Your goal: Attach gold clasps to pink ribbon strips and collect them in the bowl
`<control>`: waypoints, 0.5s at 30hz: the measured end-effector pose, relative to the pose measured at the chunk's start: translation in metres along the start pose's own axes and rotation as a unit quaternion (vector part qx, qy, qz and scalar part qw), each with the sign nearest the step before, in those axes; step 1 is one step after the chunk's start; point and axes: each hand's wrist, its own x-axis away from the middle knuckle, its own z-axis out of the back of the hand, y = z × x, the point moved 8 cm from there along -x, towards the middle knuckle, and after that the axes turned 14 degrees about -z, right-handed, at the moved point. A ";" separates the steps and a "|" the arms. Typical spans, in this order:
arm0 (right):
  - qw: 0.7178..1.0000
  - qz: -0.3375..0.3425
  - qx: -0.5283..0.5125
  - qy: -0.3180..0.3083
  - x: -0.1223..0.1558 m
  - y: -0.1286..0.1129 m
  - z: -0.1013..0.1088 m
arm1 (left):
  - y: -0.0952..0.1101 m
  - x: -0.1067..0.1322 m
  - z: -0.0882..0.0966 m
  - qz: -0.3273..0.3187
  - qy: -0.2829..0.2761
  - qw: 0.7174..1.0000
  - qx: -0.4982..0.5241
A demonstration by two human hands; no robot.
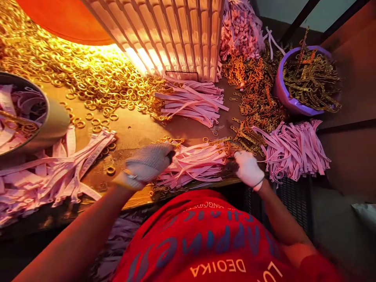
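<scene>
A pile of pink straps [195, 162] lies across the table's near edge, with brass links at its ends. At its left end is my left hand [148, 162], in a pale knitted glove with dark fingertips. Its fingers are curled closed; whatever they grip is hidden. My right hand [249, 168], in a white glove with dark fingertips, is closed at the right end of the same pile. Brass clasps [232, 148] lie close to those fingers, and blur hides what they pinch. A second pink strap bundle [190, 101] lies farther back.
Many brass rings [100, 84] cover the back left beneath a bright glow and a ribbed panel [188, 35]. A round bin [55, 117] of straps stands left. At right are a purple basin [283, 84] of brass pieces, loose clasps [261, 92] and a strap heap [296, 150].
</scene>
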 end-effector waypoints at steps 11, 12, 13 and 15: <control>0.985 -0.168 0.043 0.001 -0.141 0.084 -0.045 | 0.084 -0.123 -0.049 -0.006 -0.074 0.959 0.273; 0.986 -0.162 0.047 -0.003 -0.141 0.085 -0.051 | 0.084 -0.118 -0.048 0.009 -0.064 0.947 0.314; 0.987 -0.156 0.047 -0.006 -0.142 0.088 -0.057 | 0.081 -0.112 -0.047 0.030 -0.047 0.933 0.355; 0.988 -0.144 0.045 -0.002 -0.149 0.095 -0.066 | 0.072 -0.102 -0.043 0.066 -0.006 0.898 0.436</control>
